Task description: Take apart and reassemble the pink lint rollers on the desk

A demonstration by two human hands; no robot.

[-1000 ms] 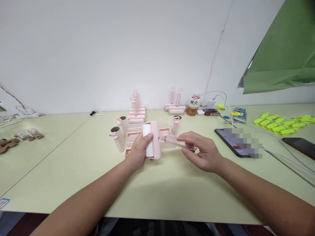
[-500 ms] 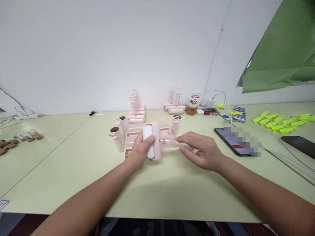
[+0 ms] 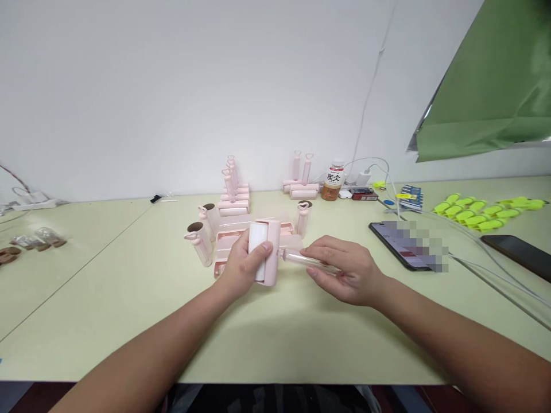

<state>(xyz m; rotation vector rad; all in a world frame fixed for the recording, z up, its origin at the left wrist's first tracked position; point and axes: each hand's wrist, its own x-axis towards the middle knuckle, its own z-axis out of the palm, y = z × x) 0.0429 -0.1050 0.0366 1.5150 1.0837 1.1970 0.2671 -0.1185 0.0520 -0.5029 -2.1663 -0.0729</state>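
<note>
- The pink plastic lint-roller head with a white paper roll point(image 3: 263, 252) is held just above the pale green table point(image 3: 275, 338), a little left of the middle of the view.
- Its long axis runs away from the person toward the wall and tilts slightly upward at the far end; the white roll faces left and up, and the pink cover lies on its right side.
- The clear pinkish plastic handle point(image 3: 307, 261) sticks out from the right side of the head, crosswise to the roll, and points right and slightly toward the person.
- The left hand point(image 3: 243, 268) is closed around the head from the left and below, with the thumb pressed on the white roll.
- The right hand point(image 3: 344, 269) is curled around the handle; its fingers lie over the handle's far part, and the tip is hidden under them.
- The head sits between the two hands, and the handle bridges the gap.
- Just behind the head lie flat pink plastic trays point(image 3: 230, 244) and upright pink rollers with brown cardboard cores point(image 3: 198, 241).
- A black smartphone point(image 3: 402, 244) lies on the table to the right of the right hand, well apart from it.
</note>
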